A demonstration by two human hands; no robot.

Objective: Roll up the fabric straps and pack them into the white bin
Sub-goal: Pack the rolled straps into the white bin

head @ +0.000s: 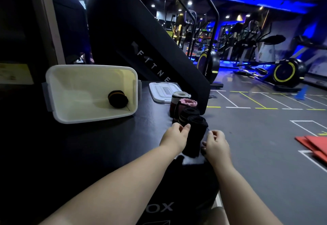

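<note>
White bin [79,81] found on its side; black strap [196,136] handled to its right.
One rolled strap [117,99] is seen inside the bin, a lid [159,92] just right of it. Further right, the black strap is pinched by the left hand [174,137]; the right hand [216,145] is curled at its far edge, grip not determinable.

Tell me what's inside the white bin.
One rolled black strap with a yellow band lies in the white bin, near its right wall. Whatever is beneath that roll is hidden.
</note>
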